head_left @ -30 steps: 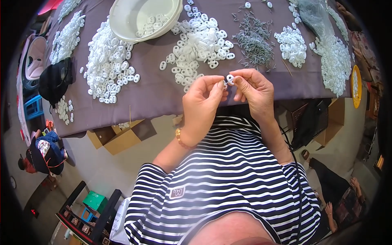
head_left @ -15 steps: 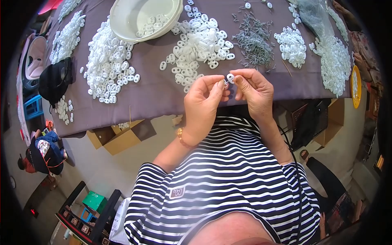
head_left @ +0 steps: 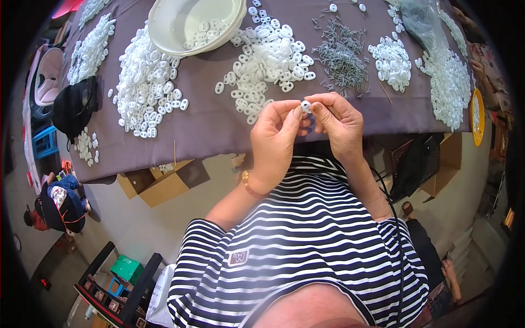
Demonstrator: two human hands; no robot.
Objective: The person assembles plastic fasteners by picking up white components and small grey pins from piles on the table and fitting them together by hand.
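Just in front of the table's near edge, both my hands meet around a small white oval plastic piece with two holes (head_left: 305, 106). My right hand (head_left: 340, 123) pinches it between thumb and forefinger. The thumb and forefinger of my left hand (head_left: 276, 124) close at its left edge; whether they also hold a smaller part is hidden. Beyond my hands lie a heap of matching white oval pieces (head_left: 268, 57) and, further right, a pile of small grey screw-like pins (head_left: 343, 57).
A cream basin (head_left: 158, 27) with some white pieces stands at the back. More white heaps lie left (head_left: 143, 82) and right (head_left: 391, 63). A black cap (head_left: 76, 112), a clear plastic bag (head_left: 421, 22) and a yellow plate (head_left: 477, 136) sit toward the sides. Below is an open cardboard box (head_left: 161, 188).
The white oval piece has shifted slightly left and turned, coming against my left fingertips. My hands have drawn a little closer together. At lower right, another person's leg and arm have moved.
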